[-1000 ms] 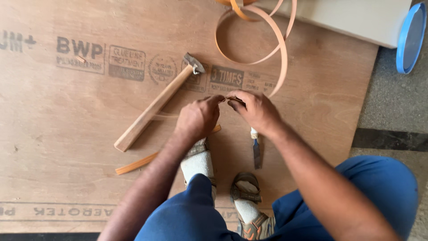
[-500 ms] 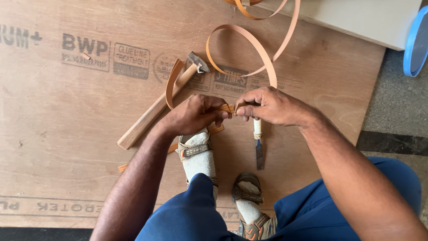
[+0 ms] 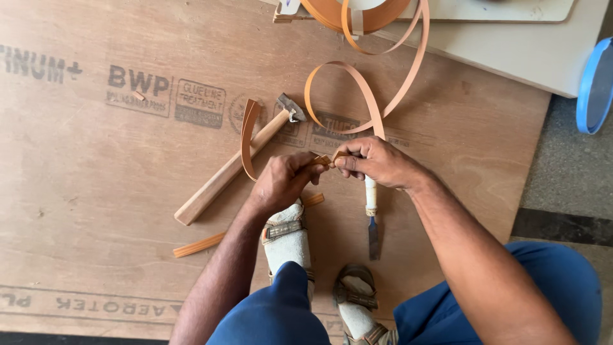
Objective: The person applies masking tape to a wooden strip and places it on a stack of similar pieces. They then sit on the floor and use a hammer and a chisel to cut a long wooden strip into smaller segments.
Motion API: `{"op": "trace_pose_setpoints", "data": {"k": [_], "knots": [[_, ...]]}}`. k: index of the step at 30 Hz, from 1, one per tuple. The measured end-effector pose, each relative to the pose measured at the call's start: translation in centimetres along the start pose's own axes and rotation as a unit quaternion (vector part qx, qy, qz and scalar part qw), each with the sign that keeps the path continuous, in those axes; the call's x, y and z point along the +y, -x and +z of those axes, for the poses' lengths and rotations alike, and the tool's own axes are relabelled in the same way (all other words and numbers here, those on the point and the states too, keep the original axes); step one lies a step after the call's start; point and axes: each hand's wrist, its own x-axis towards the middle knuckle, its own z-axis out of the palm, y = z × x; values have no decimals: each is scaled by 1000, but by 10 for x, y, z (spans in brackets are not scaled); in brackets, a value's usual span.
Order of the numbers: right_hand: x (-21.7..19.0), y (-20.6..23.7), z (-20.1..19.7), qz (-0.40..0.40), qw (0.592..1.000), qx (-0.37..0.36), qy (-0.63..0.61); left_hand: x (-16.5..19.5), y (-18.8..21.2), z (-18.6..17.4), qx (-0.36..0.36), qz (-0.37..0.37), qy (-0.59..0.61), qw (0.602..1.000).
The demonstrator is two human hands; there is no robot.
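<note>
Both hands pinch one thin orange-brown edge-banding strip (image 3: 357, 83) above a plywood sheet (image 3: 96, 166). My left hand (image 3: 281, 182) grips the strip where a short free end (image 3: 247, 137) curls up and to the left. My right hand (image 3: 377, 163) holds it a little to the right, and from there the strip loops away to a roll (image 3: 357, 13) at the top edge. The two hands nearly touch. A wooden-handled hammer (image 3: 236, 163) lies just left of my left hand. A chisel with a pale handle (image 3: 371, 217) lies under my right hand.
My feet in sandals (image 3: 287, 239) rest on the plywood, blue trouser legs below. A short offcut of strip (image 3: 199, 245) lies at lower left. A white board (image 3: 511, 45) sits at the top right, a blue round rim (image 3: 594, 86) beside it, and grey floor (image 3: 568, 185) at right.
Both hands lifted the strip off the board and bent it between them. The loose end now curls up at left, and the loop toward the roll has shifted.
</note>
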Motion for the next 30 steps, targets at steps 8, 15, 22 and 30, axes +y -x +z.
{"op": "trace_pose_setpoints", "data": {"k": [8,15,22,30], "knots": [[40,7,-23,87,985,149,9,-12,16,-39,123,-196,56,971],[70,10,-26,80,970,92,209,-85,25,-29,-11,89,-449,889],[48,-32,66,-248,820,213,469,-101,26,27,-46,-76,-236,968],[27,-63,107,-67,967,165,180,-101,27,-9,-36,-130,-261,956]]}}
